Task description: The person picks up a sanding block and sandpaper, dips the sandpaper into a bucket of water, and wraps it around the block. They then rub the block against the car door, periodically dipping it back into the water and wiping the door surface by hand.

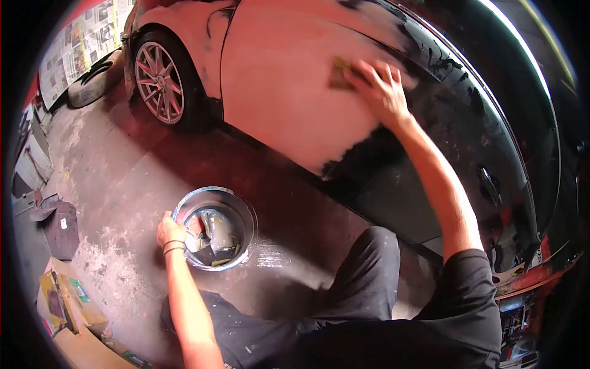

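My right hand [385,92] is closed around a yellow-brown sanding pad [339,74] and holds it against the car door [276,80]. Pale, dull filler or primer covers much of that door, while its lower rear part is dark. Down to the left, my left hand [170,231] grips the rim of a round bucket [251,221] on the floor. Inside the bucket lie liquid and several pieces, among them a greyish crumpled one [220,229]; their kinds are hard to make out. The fingertips of my left hand are partly hidden behind the rim.
A front wheel [160,83] stands ahead on the left, near newspaper masking [83,46] and a loose tyre [95,80]. Along the left are a dark cap [60,224] and cardboard boxes [74,301]. My bent knee [375,252] is close to the car's sill.
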`<state>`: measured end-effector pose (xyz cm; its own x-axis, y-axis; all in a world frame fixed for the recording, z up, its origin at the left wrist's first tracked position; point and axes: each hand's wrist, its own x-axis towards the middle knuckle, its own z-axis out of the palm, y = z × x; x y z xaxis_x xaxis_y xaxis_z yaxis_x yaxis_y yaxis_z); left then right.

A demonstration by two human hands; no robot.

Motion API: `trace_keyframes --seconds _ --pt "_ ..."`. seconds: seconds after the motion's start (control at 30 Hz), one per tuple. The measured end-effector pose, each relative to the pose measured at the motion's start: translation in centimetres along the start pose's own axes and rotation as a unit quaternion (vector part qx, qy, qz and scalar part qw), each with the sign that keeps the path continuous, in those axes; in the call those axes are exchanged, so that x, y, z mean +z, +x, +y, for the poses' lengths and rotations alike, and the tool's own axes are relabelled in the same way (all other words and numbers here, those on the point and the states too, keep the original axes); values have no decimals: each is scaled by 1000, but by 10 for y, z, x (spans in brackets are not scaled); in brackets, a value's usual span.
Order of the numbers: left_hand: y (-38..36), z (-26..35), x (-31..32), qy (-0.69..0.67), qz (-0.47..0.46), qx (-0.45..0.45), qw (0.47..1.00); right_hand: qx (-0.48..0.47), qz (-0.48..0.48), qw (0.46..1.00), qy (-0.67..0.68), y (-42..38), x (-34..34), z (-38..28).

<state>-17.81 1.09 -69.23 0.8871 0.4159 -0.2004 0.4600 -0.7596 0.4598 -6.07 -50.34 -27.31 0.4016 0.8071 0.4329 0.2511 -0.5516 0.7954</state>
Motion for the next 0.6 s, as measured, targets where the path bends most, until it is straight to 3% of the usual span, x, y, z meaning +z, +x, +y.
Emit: trace_keyframes --seconds 0.07,0.17,0.37,0.43,0.53,0.6 --pt "-6 23 -19 -36 -15 -21 999 -17 -41 999 4 -55 -9 -17" --pt "1 24 1 -38 8 -24 999 -34 -66 997 -6 -54 -13 -22" --pt "7 20 0 -48 -16 -2 999 -10 -4 1000 -19 110 43 9" --pt "3 22 -8 -47 -29 6 998 7 20 1000 -24 94 48 -2" --pt "3 6 2 -66 1 25 998 -39 -50 998 -6 -21 28 -46" --pt "-12 3 -13 -81 -4 18 997 -80 -82 993 17 -40 24 -51"
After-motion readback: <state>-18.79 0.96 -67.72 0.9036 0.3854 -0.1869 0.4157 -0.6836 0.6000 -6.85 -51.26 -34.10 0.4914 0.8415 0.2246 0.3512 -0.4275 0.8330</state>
